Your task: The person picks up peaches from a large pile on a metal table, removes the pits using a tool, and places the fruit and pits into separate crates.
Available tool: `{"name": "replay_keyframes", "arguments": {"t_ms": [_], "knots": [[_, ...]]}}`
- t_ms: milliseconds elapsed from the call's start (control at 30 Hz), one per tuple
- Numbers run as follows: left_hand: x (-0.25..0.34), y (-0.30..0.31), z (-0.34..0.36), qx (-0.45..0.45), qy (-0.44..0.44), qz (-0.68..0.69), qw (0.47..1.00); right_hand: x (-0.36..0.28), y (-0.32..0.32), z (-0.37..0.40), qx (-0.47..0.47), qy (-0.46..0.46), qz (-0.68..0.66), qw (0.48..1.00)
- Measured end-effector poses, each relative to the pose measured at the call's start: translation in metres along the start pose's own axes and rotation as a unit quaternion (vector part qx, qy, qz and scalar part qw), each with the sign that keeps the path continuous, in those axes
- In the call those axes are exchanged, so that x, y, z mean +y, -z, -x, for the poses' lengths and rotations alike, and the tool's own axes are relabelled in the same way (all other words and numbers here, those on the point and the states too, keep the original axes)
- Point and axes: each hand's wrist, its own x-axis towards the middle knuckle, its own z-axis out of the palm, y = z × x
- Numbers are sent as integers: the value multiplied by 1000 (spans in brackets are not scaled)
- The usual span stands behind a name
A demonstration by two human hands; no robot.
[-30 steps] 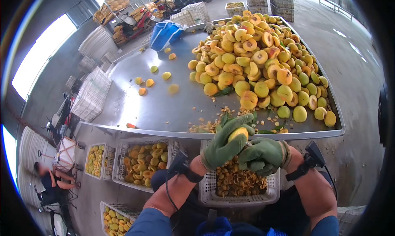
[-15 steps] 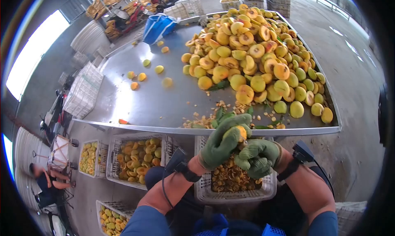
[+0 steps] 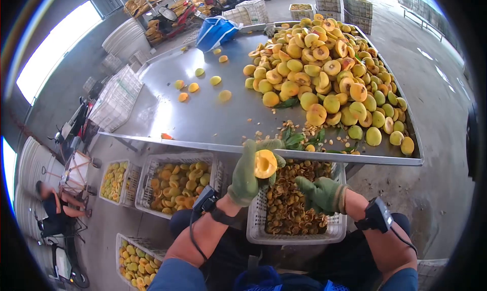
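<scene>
My left hand, in a green glove, holds a peach half with its cut face and hollow turned up. It is beside the table's front edge. My right hand, gloved the same way, is closed over a white crate of brown pits and scraps. Whatever its fingers hold is hidden. Beyond my hands, a large heap of halved peaches covers the right part of the metal table. Leaves and loose pits lie near its front edge.
Several loose peach halves and a blue bag lie on the table's left part. On the floor to the left stand crates of peaches. A seated person is at far left. Stacked crates stand behind.
My hands have come apart. The left moved left and turned the peach half, so its hollow shows; the right dropped back over the scrap crate. The whole view has shifted a little.
</scene>
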Motion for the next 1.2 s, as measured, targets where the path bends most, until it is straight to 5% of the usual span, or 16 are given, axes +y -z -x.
{"name": "replay_keyframes", "arguments": {"t_ms": [33, 133, 200, 300, 333, 400, 533, 633, 700, 733, 833, 867, 933, 1067, 1133, 1200], "knots": [[7, 1, 10, 14, 9, -78, 997, 11, -8, -8, 79, 1, 66, 995], [39, 20, 37, 44, 21, -296, 954, 21, -27, -9, 127, 28, 25, 991], [57, 57, 51, 38, 41, -426, 903, 42, -34, -26, 173, 69, 170, 968], [109, 116, 85, -30, 31, -714, 698, 9, -41, 15, 143, 13, 260, 955], [113, 156, 88, -51, 3, -791, 610, 11, -42, 15, 160, 63, 258, 951], [128, 237, 84, -69, 46, -789, 609, 20, -41, 8, 193, 165, 252, 934], [164, 258, 49, 178, 133, -539, 812, -6, -37, -26, 377, 361, 167, 837], [163, 275, -25, 315, 6, -394, 863, -38, -10, -68, 438, 419, 158, 779], [155, 312, -82, 304, -162, -575, 742, -41, 6, -107, 468, 442, 107, 758], [158, 332, -108, 291, -244, -650, 658, -46, 12, -114, 435, 388, -28, 812], [173, 373, -177, 338, -179, -683, 622, -55, 32, -107, 327, 213, -338, 856], [181, 386, -198, 359, -118, -678, 630, -55, 34, -105, 337, 214, -326, 857], [184, 444, -247, 395, -143, -702, 575, -52, 31, -103, 360, 218, -299, 857], [198, 521, -308, 464, -73, -663, 582, -30, 19, -114, 421, 333, -38, 843], [205, 559, -330, 470, -92, -665, 574, -46, 22, -99, 373, 253, -102, 887], [212, 561, -337, 448, -116, -658, 594, -47, 29, -101, 372, 302, -36, 877]]}}
